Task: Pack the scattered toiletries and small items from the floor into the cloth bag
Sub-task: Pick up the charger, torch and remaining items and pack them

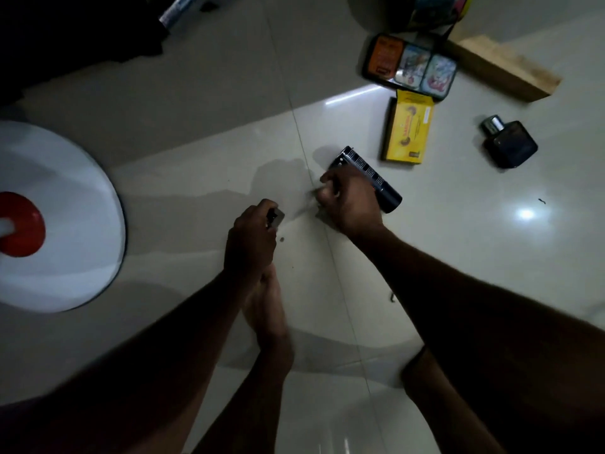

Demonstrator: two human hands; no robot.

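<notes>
With both hands loaded: right hand curled round black tube low over floor, left hand pinching small grey item. Risk: dim light, slippery grip, drop. Bag location unclear.

Open tile floor left of centre; blocked far left by white disc, far right by yellow box, dark bottle, wooden block.
</notes>
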